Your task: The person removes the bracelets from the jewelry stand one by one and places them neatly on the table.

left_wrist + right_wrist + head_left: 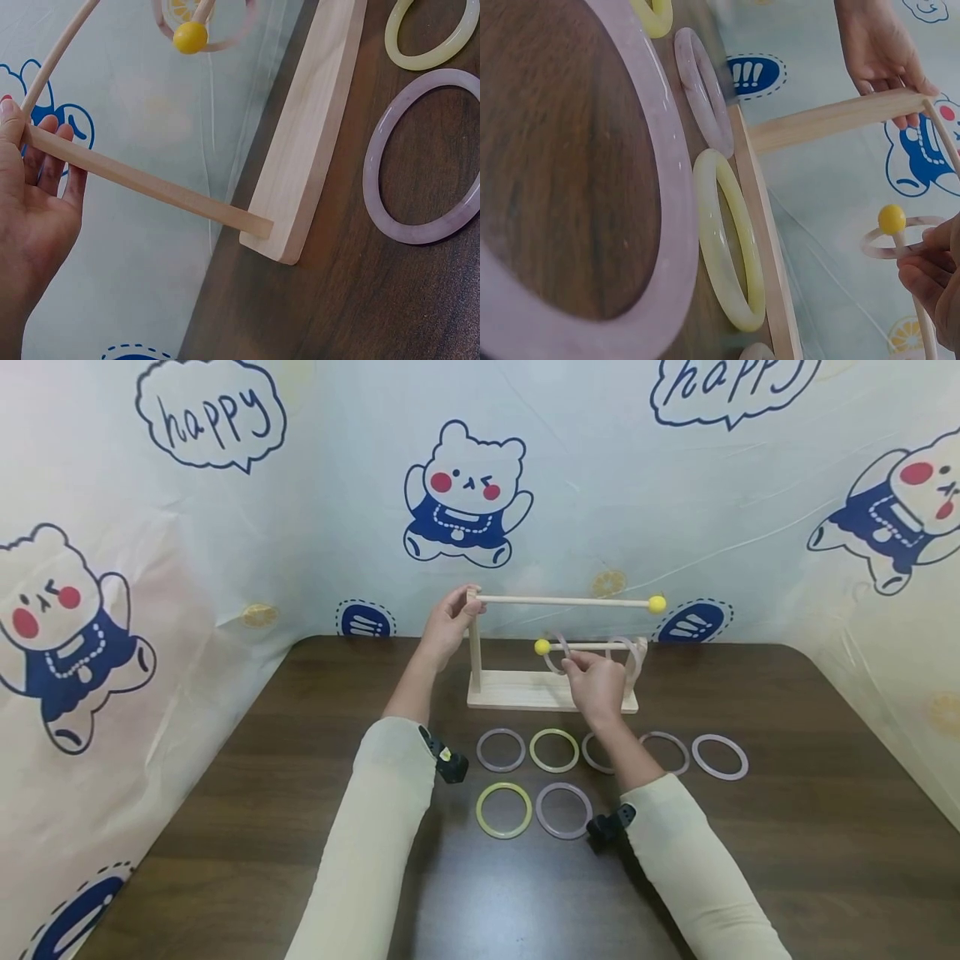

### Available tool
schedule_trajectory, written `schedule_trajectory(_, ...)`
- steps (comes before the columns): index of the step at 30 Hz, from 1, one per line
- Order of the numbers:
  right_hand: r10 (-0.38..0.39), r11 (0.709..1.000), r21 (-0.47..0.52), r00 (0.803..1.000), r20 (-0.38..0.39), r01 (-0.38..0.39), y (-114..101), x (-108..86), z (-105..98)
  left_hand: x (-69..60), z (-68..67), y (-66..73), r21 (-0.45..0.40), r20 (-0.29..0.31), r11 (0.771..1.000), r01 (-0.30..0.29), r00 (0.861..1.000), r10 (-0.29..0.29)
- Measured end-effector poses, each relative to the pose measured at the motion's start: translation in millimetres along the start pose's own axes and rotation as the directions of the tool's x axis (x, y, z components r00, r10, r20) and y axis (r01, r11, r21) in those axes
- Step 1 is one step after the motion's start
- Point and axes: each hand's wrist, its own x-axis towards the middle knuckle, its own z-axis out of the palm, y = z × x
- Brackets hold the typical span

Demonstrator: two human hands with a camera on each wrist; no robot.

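A wooden bangle rack [517,691] stands on the table, with a higher rod and a lower rod, each tipped by a yellow ball. My left hand [447,627] holds the top of its left post [150,180], thumb on one side and fingers behind. With thumb and fingers, my right hand [597,687] pinches a pale purple bangle [868,244]. That bangle encircles the lower rod just inside its yellow ball [892,219]. Further along this rod, near the right post, hangs at least one other pale bangle [636,667]. The upper rod [562,601] carries no bangle.
Several bangles lie in two rows before the rack, among them a yellow bangle [504,835], a purple bangle [564,836] and a pale bangle [721,776] at far right. My right forearm partly covers some. A patterned cloth [337,527] hangs behind the table [247,827].
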Motion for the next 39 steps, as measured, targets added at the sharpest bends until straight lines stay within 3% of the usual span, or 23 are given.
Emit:
schedule_trajectory(4,-0.004,1.000,0.006,1.000,0.001,0.004,0,-0.8,3,-3.3,-0.1,3.6,-0.009,0.012,1.000,0.023,1.000,-0.023)
schedule_trajectory(11,-0.039,0.999,-0.004,0.999,-0.007,0.039,-2,-3.1,5,-18.6,2.9,26.3,-0.013,0.024,0.999,0.040,0.999,-0.040)
schedule_trajectory(16,-0.081,0.997,0.019,0.997,-0.003,0.081,-6,-5.4,5,-20.6,3.7,29.5,-0.003,0.023,0.999,0.035,0.999,-0.035)
schedule_trajectory(21,-0.101,0.994,0.046,0.995,-0.006,0.101,-11,-8.3,5,-18.9,3.2,29.1,-0.008,0.020,0.999,0.044,0.999,-0.044)
schedule_trajectory(28,-0.090,0.994,0.067,0.996,-0.011,0.090,-14,-12.5,4,-3.0,1.1,5.8,-0.031,0.010,0.999,0.016,1.000,-0.015)
schedule_trajectory(34,-0.083,0.992,0.091,0.997,0.000,0.083,-15,-14.3,3,-3.4,1.9,4.4,-0.025,0.003,1.000,-0.004,1.000,0.004)
schedule_trajectory(39,-0.027,0.989,0.149,0.999,0.044,0.020,-14,-15.3,0,-2.7,1.9,3.0,-0.026,-0.001,1.000,-0.003,1.000,0.003)
